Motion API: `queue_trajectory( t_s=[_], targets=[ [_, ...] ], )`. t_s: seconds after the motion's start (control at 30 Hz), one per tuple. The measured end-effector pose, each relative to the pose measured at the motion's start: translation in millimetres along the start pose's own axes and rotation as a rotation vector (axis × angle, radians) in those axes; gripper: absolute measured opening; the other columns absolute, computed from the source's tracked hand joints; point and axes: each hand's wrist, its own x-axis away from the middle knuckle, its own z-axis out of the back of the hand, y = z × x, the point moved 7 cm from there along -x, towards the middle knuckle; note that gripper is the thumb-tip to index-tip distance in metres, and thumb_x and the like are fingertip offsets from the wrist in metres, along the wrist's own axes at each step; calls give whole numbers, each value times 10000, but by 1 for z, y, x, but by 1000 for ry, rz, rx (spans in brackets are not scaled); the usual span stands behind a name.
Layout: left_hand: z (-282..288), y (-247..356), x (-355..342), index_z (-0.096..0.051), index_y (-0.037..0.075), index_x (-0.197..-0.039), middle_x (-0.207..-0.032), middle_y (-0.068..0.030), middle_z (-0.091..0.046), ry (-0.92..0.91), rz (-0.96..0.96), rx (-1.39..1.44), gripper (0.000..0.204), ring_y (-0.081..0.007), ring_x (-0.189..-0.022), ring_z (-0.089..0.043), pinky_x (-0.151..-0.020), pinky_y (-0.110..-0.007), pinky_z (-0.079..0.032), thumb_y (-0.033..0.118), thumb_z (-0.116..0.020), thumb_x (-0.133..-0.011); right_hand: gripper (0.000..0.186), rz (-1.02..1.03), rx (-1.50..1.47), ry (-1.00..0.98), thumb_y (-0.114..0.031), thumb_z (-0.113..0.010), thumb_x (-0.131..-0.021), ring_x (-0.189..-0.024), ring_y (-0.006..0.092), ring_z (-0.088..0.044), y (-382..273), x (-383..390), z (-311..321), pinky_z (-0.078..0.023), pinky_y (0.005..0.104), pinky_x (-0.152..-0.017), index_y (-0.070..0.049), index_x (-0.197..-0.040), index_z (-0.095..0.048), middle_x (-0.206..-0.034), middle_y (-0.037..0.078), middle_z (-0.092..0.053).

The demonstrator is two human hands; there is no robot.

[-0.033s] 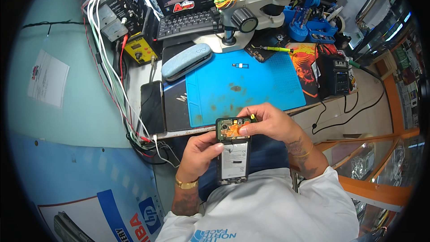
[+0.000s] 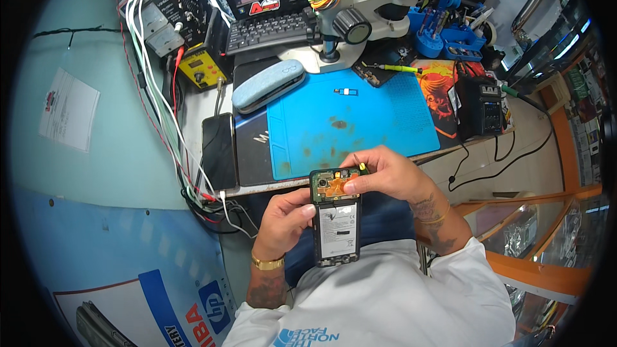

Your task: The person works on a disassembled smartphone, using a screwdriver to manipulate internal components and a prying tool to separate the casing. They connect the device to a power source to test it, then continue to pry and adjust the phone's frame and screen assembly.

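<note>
An opened smartphone (image 2: 337,234) is held over my lap, just off the table's front edge. Its back cover is off, showing a green circuit board (image 2: 319,194) with orange film at the top and a white-labelled battery (image 2: 338,231) below. My left hand (image 2: 286,218) grips its left edge, thumb beside the battery's upper corner. My right hand (image 2: 379,177) is closed round the top right, with the thumb pressed on the orange film. A small yellow-and-black end (image 2: 364,168) sticks out by my right fingers; the rest of it is hidden.
A blue work mat (image 2: 353,122) bears a small SIM tray-like piece (image 2: 346,92). Around it are a glasses case (image 2: 268,87), a dark phone (image 2: 219,151), a microscope (image 2: 350,26), a yellow-green pen-like tool (image 2: 400,69) and a power supply (image 2: 200,67) with hanging cables.
The phone's lower end has swung slightly to the right. Both hands keep their hold on it.
</note>
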Motion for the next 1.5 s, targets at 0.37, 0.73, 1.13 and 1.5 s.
queue_trajectory(
  t_s=[0.37, 0.73, 1.13, 1.5],
  targets=[
    [-3, -17, 10, -625, -33, -1268, -1124, -81, -711, 275, -91, -40, 442, -118, -977, -665, -869, -294, -543, 109, -788, -883, 322, -75, 65, 151, -211, -747, -932, -680, 11, -525, 19, 3, -11, -417, 189, -592, -20, -1187, -708, -838, -44, -660],
    [-8, -23, 18, -685, -23, -1162, -1043, -71, -735, 529, -188, -235, 306, -96, -902, -669, -806, -268, -553, 88, -772, -890, 469, -44, -116, 335, -60, -763, -902, -976, 84, -609, 54, 54, -27, -522, 238, -843, 49, -1328, -601, -1107, 53, -678],
    [-11, -32, 17, -695, -32, -1137, -1040, -62, -735, 616, -233, -299, 264, -83, -919, -657, -818, -258, -543, 55, -770, -900, 351, 337, 347, 597, 1, -806, -830, -830, 71, -565, 43, 58, -29, -442, 210, -676, 9, -1152, -667, -1059, 58, -647],
    [-12, -32, 20, -679, -62, -1187, -1094, -78, -722, 528, -208, -201, 278, -100, -989, -643, -867, -266, -529, 2, -722, -919, 202, 436, 362, 664, -7, -788, -841, -804, 140, -647, 39, 57, -25, -495, 259, -631, -3, -1026, -708, -966, 89, -692]
  ],
)
